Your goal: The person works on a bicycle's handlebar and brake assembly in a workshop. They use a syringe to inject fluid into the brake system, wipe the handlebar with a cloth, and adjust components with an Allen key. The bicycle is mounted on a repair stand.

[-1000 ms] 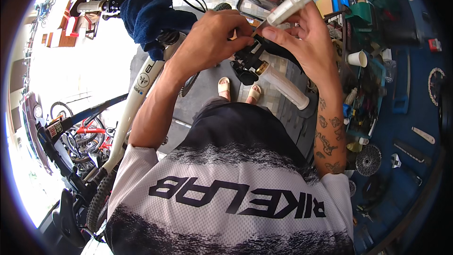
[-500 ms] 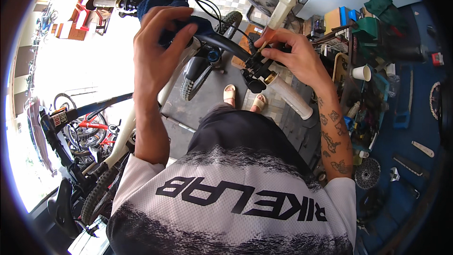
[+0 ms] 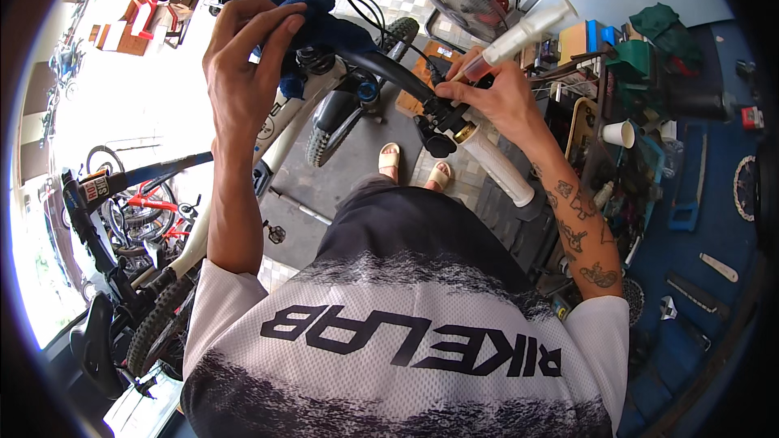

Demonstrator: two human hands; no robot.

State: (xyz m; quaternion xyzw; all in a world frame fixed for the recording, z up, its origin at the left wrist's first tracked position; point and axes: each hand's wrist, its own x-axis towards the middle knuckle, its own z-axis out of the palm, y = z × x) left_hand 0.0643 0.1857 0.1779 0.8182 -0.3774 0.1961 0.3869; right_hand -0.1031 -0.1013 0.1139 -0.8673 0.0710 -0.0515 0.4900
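Observation:
Over the middle of the bicycle's black handlebar [image 3: 381, 66] lies a dark blue cloth [image 3: 324, 31]. My left hand [image 3: 243, 61] is raised in front of this cloth, thumb and fingertips drawn together. What they pinch, if anything, I cannot make out. At the brake lever clamp, my right hand [image 3: 495, 96] grips the lower end of a clear plastic syringe [image 3: 519, 36]. The syringe tilts up to the right with some orange-brown fluid low in its barrel, and its tip is hidden by my fingers. Beside it is a pale handlebar grip [image 3: 495, 164].
To the right runs a bench with a blue surface [image 3: 649, 276], holding a saw [image 3: 699, 182], a white paper cup [image 3: 618, 134] and several tools. A fan [image 3: 466, 6] stands on the tiled floor ahead. Other bicycles [image 3: 146, 211] are at the left.
My left hand has moved left, and its thumb and fingers have come together. The syringe has tipped further to the right, with my right hand still at its lower end.

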